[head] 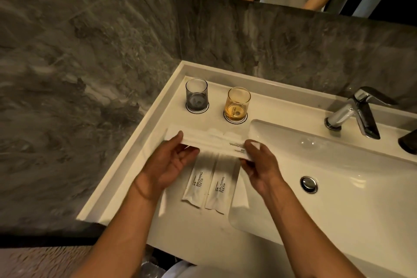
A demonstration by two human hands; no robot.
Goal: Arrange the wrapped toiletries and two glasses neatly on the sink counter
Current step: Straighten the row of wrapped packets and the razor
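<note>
A long white wrapped packet [212,142] lies crosswise over the counter, blurred. My left hand [167,164] pinches its left end and my right hand [259,164] pinches its right end. Below it two white packets marked BRUSHING TEETH, one on the left [197,184] and one on the right [220,187], lie side by side, pointing toward me. At the back a grey glass [196,95] and an amber glass [237,104] stand upright on round coasters. More small white packets [215,132] show faintly behind the long one.
The white counter [158,119] has a raised rim against dark marble walls. The basin [338,176] with its drain [308,184] lies to the right. A chrome faucet [358,112] stands at the back right, and a dark object [408,142] sits at the right edge.
</note>
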